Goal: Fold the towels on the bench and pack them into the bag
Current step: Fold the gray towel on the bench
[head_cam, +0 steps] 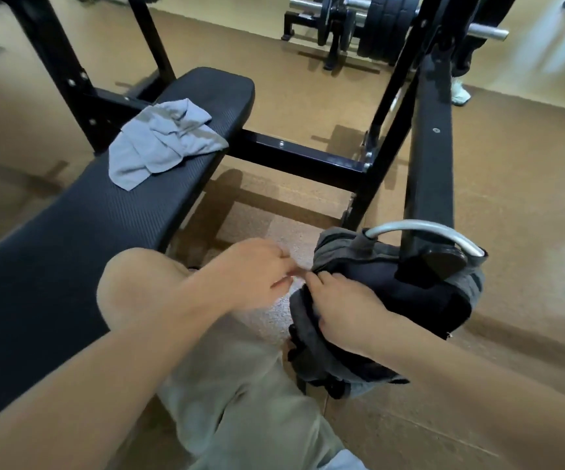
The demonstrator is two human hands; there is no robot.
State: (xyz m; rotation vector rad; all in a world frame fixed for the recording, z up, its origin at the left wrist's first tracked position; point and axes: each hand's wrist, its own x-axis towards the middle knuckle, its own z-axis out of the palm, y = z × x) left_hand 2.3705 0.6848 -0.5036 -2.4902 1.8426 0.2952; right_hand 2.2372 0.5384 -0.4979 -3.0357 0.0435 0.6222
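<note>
A crumpled light-grey towel (162, 142) lies unfolded on the far part of the black padded bench (81, 232). A dark grey and black bag (420, 300) with a pale grey handle sits on the floor to the right of my knee, against a black frame leg. My right hand (345, 307) grips the bag's near edge. My left hand (257, 273), blurred, is just left of the bag, fingers pinched near its edge; I cannot tell whether it holds a zip pull or fabric.
The bench's black steel frame (294, 157) crosses the floor beyond my knee, and a slanted black post (430, 147) rises right behind the bag. A rack with weight plates (376, 25) stands at the back. Another person's legs (460, 62) are at the far right.
</note>
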